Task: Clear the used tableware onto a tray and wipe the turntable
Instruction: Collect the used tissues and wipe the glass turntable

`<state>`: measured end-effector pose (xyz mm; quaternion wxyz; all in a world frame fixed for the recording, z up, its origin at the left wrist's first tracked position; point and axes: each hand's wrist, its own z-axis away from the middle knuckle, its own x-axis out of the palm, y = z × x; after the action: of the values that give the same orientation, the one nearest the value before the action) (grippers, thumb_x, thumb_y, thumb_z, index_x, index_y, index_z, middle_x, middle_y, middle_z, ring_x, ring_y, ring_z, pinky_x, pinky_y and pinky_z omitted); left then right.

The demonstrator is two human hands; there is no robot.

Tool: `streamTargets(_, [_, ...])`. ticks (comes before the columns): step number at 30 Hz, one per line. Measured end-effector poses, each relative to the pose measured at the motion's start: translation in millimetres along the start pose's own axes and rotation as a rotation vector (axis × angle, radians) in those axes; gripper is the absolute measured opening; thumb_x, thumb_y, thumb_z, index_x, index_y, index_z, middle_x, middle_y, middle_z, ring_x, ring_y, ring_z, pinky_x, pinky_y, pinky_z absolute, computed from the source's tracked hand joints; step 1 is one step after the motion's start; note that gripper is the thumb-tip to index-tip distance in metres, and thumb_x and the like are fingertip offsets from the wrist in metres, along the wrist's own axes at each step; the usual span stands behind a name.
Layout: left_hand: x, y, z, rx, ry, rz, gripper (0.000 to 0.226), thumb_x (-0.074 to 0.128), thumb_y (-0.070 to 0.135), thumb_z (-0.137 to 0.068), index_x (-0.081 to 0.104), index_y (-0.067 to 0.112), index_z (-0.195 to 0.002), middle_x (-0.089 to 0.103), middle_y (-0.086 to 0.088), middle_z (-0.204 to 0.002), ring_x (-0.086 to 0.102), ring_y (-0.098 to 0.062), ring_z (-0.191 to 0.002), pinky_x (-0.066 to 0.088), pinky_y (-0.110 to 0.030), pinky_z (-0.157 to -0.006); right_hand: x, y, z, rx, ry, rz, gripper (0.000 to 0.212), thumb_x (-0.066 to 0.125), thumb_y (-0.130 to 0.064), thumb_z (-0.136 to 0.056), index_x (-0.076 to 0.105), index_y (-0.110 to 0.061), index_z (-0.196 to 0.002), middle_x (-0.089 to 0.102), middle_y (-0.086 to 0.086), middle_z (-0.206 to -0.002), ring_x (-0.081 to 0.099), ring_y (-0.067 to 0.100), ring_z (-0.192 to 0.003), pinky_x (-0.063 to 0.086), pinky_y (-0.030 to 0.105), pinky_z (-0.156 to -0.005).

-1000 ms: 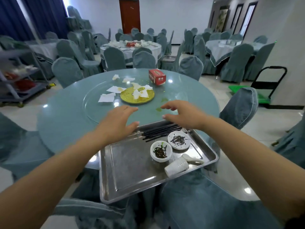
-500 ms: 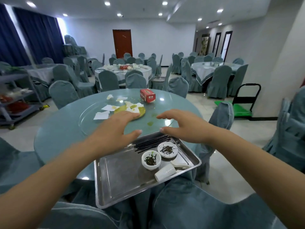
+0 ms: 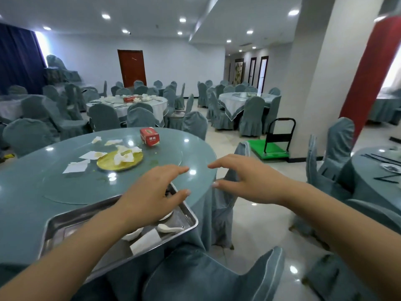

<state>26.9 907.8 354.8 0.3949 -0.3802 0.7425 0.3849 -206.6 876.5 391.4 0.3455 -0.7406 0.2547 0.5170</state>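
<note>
Both empty, fingers spread — left hand (image 3: 149, 196) above tray (image 3: 65, 222), right hand (image 3: 249, 181) past table edge (image 3: 213, 170).

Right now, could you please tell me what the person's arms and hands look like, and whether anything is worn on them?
Both forearms are bare as far as the picture shows: no sleeves, gloves, watch, bracelets or rings are visible. The left hand and the right hand have short fingernails, apparently unpainted.
</note>
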Motion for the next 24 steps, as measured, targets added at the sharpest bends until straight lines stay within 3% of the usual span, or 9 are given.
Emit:
streamTargets(11, [42.4, 23.6, -53.8, -0.004, 0.007, 0.011, 0.051, 0.056, 0.049, -0.089, 0.046, 0.033, -0.137, 0.052, 0.015, -0.134, 0.046, -0.004, -0.123, 0.037, -0.024, -0.102, -6.7, 67.0, 1.3, 0.007, 0.034, -0.049, 0.044, 0.057, -0.045, -0.090, 0.051, -0.032, -0.131, 0.055, -0.011, -0.131, 0.046, 0.005, -0.123, 0.036, 0.029, -0.106])
streamTargets(16, [64.7, 37.6, -74.1, 0.008, -0.013, -0.002, 0.051, 0.054, 0.049, -0.090, 0.043, 0.034, -0.138, 0.049, 0.017, -0.136, 0.042, -0.001, -0.124, 0.032, -0.019, -0.101, -4.2, 95.6, -0.3, -0.002, 0.021, -0.040, 0.044, 0.055, -0.046, -0.091, 0.049, -0.033, -0.133, 0.052, -0.013, -0.133, 0.044, 0.004, -0.123, 0.035, 0.027, -0.106])
streamTargets(24, [137.9, 99.6, -147.6, -0.009, 0.005, -0.053, 0.052, 0.048, 0.054, -0.092, 0.044, 0.031, -0.139, 0.050, 0.015, -0.136, 0.044, -0.004, -0.125, 0.030, -0.019, -0.101, -18.6, 214.8, 3.7, -0.050, 0.002, -0.064, 0.045, 0.056, -0.045, -0.090, 0.050, -0.030, -0.133, 0.053, -0.012, -0.132, 0.045, 0.005, -0.123, 0.035, 0.022, -0.103])
